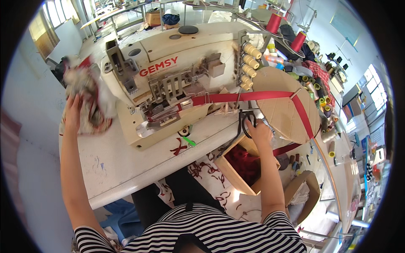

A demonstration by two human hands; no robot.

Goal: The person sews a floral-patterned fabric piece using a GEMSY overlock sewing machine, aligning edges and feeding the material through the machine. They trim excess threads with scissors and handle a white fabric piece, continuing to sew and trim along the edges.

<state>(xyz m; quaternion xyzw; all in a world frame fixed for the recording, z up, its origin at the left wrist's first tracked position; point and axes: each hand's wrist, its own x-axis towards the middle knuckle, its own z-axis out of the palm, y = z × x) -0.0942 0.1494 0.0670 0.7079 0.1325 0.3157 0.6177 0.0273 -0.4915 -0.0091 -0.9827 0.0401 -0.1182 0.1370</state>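
Note:
At the far left, my left hand (74, 110) grips the near edge of a bundle of pale patterned fabric (86, 99) with red edging, blurred by motion. My right hand (260, 133) holds black-handled scissors (249, 121) at the right end of the sewing table, beside the machine. Between my hands stands a large cream industrial sewing machine (185, 63). A red fabric strip (236, 97) runs from its needle area to the right, over a round cardboard disc (278, 80). Red scraps (179, 147) and a small green tool (189, 141) lie in front of the machine.
Below my right forearm a wooden drawer (230, 166) holds dark red cloth. Cut red trimmings (204, 170) lie on the floor under the table. Red thread cones (274, 24) stand on a rack behind, with many spools at the right. An open cardboard box (310, 189) sits lower right.

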